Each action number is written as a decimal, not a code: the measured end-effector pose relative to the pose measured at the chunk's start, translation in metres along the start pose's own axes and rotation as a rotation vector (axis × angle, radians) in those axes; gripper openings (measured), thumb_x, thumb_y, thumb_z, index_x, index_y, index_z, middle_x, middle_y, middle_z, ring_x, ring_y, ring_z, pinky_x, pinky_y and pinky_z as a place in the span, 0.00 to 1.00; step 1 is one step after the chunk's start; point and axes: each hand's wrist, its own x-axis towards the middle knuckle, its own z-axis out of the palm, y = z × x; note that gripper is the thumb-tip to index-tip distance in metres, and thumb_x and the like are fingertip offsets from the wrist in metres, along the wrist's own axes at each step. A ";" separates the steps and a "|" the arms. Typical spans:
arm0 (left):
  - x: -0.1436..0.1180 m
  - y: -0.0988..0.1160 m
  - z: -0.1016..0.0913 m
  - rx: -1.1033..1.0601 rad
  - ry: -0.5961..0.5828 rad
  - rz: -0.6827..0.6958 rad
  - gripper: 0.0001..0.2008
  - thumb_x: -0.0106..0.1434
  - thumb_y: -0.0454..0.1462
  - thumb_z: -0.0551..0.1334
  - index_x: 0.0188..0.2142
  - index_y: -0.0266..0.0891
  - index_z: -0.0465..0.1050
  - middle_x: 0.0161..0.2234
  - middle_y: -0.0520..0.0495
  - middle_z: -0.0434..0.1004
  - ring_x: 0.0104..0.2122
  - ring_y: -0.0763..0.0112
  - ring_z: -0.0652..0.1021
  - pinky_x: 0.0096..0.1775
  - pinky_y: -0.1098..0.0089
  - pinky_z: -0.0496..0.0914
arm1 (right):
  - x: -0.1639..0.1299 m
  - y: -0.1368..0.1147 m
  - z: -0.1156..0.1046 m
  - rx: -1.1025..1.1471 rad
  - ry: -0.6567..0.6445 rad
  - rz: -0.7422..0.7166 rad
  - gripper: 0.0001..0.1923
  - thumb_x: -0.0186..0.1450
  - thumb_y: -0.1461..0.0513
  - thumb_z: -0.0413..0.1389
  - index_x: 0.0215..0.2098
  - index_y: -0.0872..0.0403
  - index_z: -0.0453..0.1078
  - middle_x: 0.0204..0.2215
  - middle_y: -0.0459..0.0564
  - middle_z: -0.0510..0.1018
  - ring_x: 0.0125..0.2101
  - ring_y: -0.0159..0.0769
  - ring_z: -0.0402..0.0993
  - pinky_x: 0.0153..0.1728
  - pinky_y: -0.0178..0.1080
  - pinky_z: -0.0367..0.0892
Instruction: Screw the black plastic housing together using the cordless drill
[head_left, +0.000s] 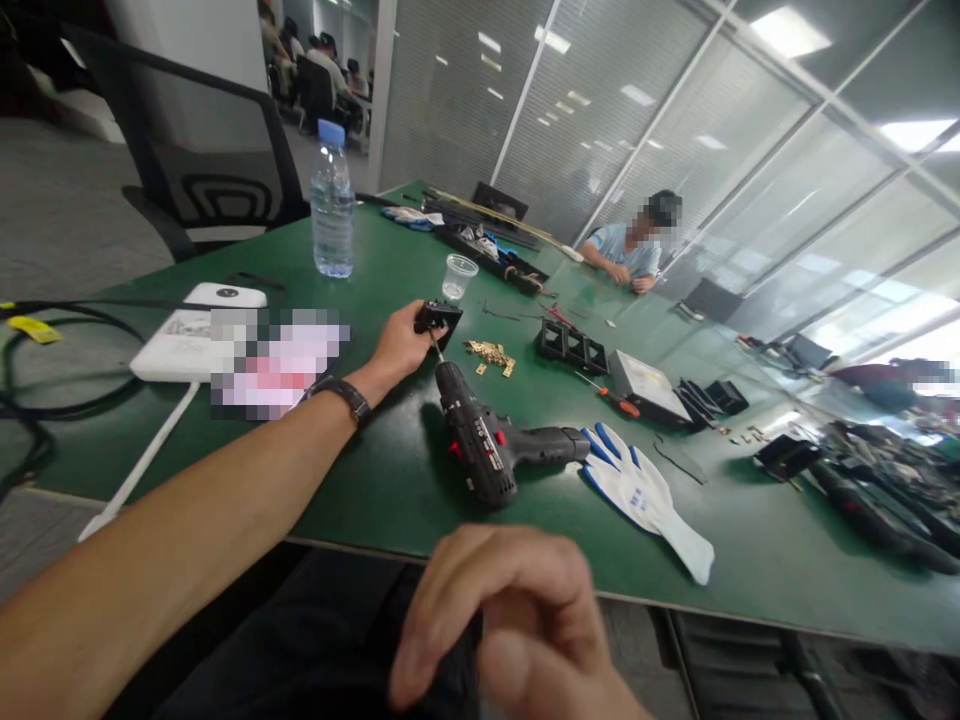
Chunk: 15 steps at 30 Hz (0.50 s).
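Note:
My left hand (405, 348), with a dark watch on its wrist, grips a small black boxy part (440, 316) above the green table. A black cordless drill (480, 435) lies on its side just in front; its bit points up toward that part, and I cannot tell whether they touch. The drill's handle end meets a white and blue work glove (637, 485). Near the table's front edge, my right hand (517, 610) is raised close to the camera, fingers curled and thumb apart, with nothing visible in it. Small brass-coloured pieces (491, 357) lie in a pile right of my left hand.
A water bottle (332, 205), a clear cup (458, 276), a white device (199, 330) with a cable, and a phone-like slab (281, 370) stand around. Rightward are a black frame (570, 345), a screwdriver (619, 402) and a box (649, 388). A person (630, 245) sits across the table (390, 480).

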 end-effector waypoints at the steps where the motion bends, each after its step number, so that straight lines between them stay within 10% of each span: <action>1: 0.000 -0.001 0.000 -0.001 0.005 0.002 0.13 0.52 0.41 0.66 0.35 0.36 0.71 0.33 0.48 0.77 0.35 0.68 0.74 0.39 0.69 0.68 | 0.009 -0.013 -0.015 -0.009 0.042 -0.028 0.14 0.69 0.53 0.49 0.40 0.52 0.73 0.30 0.49 0.78 0.31 0.34 0.76 0.34 0.38 0.71; 8: 0.002 -0.006 0.001 -0.024 -0.019 0.021 0.12 0.54 0.39 0.64 0.37 0.36 0.71 0.34 0.48 0.76 0.35 0.69 0.73 0.40 0.69 0.67 | 0.052 -0.040 -0.098 -0.777 0.428 -0.206 0.10 0.64 0.64 0.54 0.44 0.51 0.71 0.39 0.50 0.76 0.38 0.38 0.73 0.41 0.42 0.69; 15: -0.002 0.000 -0.001 -0.056 -0.007 0.000 0.12 0.53 0.39 0.65 0.35 0.36 0.72 0.34 0.47 0.76 0.34 0.69 0.73 0.39 0.69 0.67 | 0.034 -0.007 -0.152 -1.401 0.044 0.098 0.38 0.58 0.63 0.53 0.66 0.48 0.50 0.55 0.54 0.68 0.54 0.46 0.65 0.53 0.50 0.60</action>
